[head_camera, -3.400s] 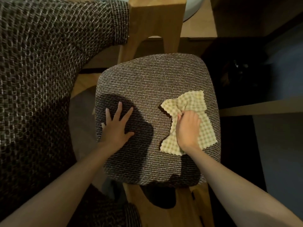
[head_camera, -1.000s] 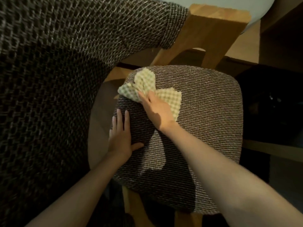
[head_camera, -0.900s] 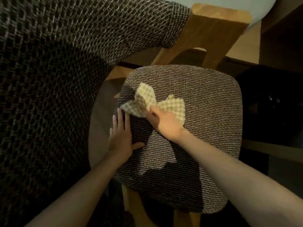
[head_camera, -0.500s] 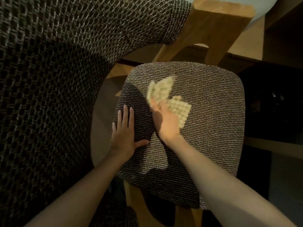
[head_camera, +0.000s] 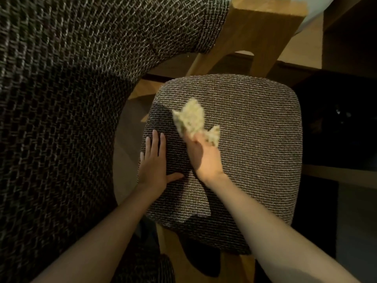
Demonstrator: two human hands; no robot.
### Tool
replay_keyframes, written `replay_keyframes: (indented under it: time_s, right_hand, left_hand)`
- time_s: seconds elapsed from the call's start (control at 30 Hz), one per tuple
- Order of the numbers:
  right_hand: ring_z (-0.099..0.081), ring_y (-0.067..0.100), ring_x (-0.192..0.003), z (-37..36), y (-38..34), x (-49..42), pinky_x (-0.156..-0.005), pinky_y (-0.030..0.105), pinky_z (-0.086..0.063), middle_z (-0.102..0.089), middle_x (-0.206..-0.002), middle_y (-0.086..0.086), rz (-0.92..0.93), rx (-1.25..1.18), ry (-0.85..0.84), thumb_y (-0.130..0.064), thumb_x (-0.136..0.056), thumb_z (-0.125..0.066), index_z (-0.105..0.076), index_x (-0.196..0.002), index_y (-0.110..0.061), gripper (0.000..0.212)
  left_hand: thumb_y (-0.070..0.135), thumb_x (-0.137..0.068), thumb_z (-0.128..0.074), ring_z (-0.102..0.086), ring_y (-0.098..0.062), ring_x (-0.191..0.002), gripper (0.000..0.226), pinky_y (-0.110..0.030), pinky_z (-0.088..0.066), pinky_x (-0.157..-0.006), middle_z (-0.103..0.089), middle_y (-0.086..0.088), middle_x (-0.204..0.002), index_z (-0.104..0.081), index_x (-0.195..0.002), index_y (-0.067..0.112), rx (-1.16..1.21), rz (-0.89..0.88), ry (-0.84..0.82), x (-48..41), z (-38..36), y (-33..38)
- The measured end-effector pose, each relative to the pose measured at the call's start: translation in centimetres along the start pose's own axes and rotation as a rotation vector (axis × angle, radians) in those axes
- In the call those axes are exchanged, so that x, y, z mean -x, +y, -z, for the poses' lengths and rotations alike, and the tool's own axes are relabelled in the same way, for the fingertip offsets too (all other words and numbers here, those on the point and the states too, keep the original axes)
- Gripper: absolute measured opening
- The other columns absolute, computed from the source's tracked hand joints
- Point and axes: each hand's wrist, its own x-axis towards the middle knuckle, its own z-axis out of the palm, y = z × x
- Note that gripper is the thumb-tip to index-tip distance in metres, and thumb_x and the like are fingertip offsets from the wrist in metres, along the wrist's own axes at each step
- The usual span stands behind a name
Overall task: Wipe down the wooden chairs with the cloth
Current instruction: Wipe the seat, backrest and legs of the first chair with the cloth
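A wooden chair with a woven grey-brown seat cushion (head_camera: 255,139) fills the middle of the head view. Its padded backrest (head_camera: 61,99) curves up the left side, and a wooden arm post (head_camera: 263,31) rises at the far edge. My right hand (head_camera: 204,156) holds a yellow-and-white checked cloth (head_camera: 190,118), blurred by motion, over the left-centre of the seat. My left hand (head_camera: 154,162) lies flat on the seat's left edge with its fingers together, holding nothing.
Wooden chair legs (head_camera: 234,268) show below the seat's near edge. A pale round tabletop edge (head_camera: 318,7) sits at the top right. A dark space (head_camera: 336,123) and a wooden rail (head_camera: 336,174) lie to the right of the seat.
My right hand swept the cloth from the seat's right side to its far left, then back toward the left-centre, where it lifts and bunches. My left hand stays flat on the left edge.
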Motion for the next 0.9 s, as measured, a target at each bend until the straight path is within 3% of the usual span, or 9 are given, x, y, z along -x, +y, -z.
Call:
replay_keyframes:
  time_s: [0.07,0.17,0.23,0.3,0.4,0.47,0.57,0.73,0.9]
  right_hand:
    - [-0.057,0.019,-0.054,0.1,0.7,0.1,-0.038,0.018,-0.031,-0.064,-0.094,0.008,0.155,0.055,-0.039,-0.006,-0.085,-0.063,-0.058,-0.121,-0.013,0.037]
    - [-0.051,0.015,-0.064,1.8,4.5,0.8,-0.045,0.024,-0.035,-0.054,-0.110,-0.003,-0.017,0.105,-0.068,-0.024,-0.100,-0.039,-0.048,-0.132,-0.021,0.033]
    - [-0.051,0.012,-0.068,3.4,5.6,1.9,-0.051,0.026,-0.044,-0.045,-0.100,-0.011,-0.072,-0.004,-0.056,-0.037,-0.101,-0.030,-0.041,-0.140,-0.029,0.041]
    - [-0.051,0.009,-0.062,5.0,5.5,2.7,-0.053,0.029,-0.050,-0.049,-0.085,-0.014,-0.042,-0.161,-0.080,-0.045,-0.100,-0.023,-0.050,-0.133,-0.033,0.044]
    - [-0.049,0.003,-0.050,6.6,6.1,2.7,-0.045,0.023,-0.040,-0.061,-0.073,-0.010,-0.235,-0.341,0.230,-0.033,-0.101,-0.039,-0.058,-0.124,-0.031,0.030]
    - [-0.055,0.005,-0.068,7.1,6.9,1.9,-0.060,0.025,-0.044,-0.065,-0.095,-0.005,-0.374,-0.407,0.322,-0.028,-0.096,-0.050,-0.060,-0.120,-0.024,0.026]
    - [-0.047,0.019,-0.115,6.9,7.4,0.0,-0.098,0.034,-0.039,-0.053,-0.123,0.002,-0.402,-0.460,0.072,-0.034,-0.090,-0.059,-0.051,-0.132,-0.017,0.046]
    - [-0.054,0.028,-0.111,6.2,7.5,-2.2,-0.096,0.048,-0.046,-0.058,-0.121,0.008,-0.515,-0.586,-0.164,-0.022,-0.079,-0.071,-0.029,-0.137,-0.014,0.072]
    - [-0.067,0.014,-0.091,8.7,7.4,-0.3,-0.079,0.032,-0.056,-0.070,-0.097,-0.003,-0.523,-0.899,-0.032,-0.022,-0.086,-0.067,-0.066,-0.098,-0.017,0.013]
  left_hand:
    - [0.062,-0.069,-0.068,0.016,-0.026,-0.144,0.125,-0.049,-0.012,-0.116,0.024,-0.007,-0.155,0.015,-0.149,0.012,0.004,-0.007,-0.001,0.0,0.1,0.0]
    - [0.058,-0.071,-0.070,0.017,-0.027,-0.144,0.124,-0.048,-0.010,-0.116,0.024,-0.007,-0.155,0.014,-0.149,0.012,0.029,-0.004,-0.022,0.0,0.3,0.1]
    - [0.048,-0.078,-0.069,0.014,-0.026,-0.144,0.113,-0.045,-0.011,-0.116,0.021,-0.006,-0.156,0.009,-0.150,0.012,0.102,0.014,-0.024,-0.1,0.7,0.4]
    - [0.036,-0.089,-0.062,0.001,-0.024,-0.146,0.087,-0.040,-0.016,-0.118,0.006,-0.006,-0.159,-0.008,-0.151,0.010,0.241,0.038,0.048,-0.1,1.4,1.2]
    - [0.028,-0.093,-0.057,-0.035,-0.027,-0.132,0.052,-0.034,-0.030,-0.111,-0.037,-0.012,-0.143,-0.043,-0.139,0.008,0.392,0.066,0.171,-0.6,2.2,2.5]
    - [0.035,-0.091,-0.058,-0.048,-0.027,-0.120,0.049,-0.040,-0.038,-0.106,-0.050,-0.013,-0.130,-0.052,-0.133,0.010,0.506,0.099,0.112,-1.5,2.2,3.7]
    - [0.043,-0.089,-0.058,-0.052,-0.021,-0.114,0.052,-0.036,-0.044,-0.099,-0.054,-0.007,-0.126,-0.052,-0.130,0.012,0.798,0.254,-0.068,-2.4,2.1,6.1]
    - [0.034,-0.094,-0.055,-0.052,-0.015,-0.107,0.036,-0.027,-0.040,-0.085,-0.059,-0.001,-0.124,-0.057,-0.124,0.014,1.131,0.396,-0.170,-3.6,2.1,8.7]
    - [0.029,-0.097,-0.051,-0.052,-0.018,-0.120,0.036,-0.038,-0.039,-0.105,-0.057,-0.001,-0.129,-0.049,-0.130,0.016,1.271,0.301,-0.107,-3.1,4.2,8.6]
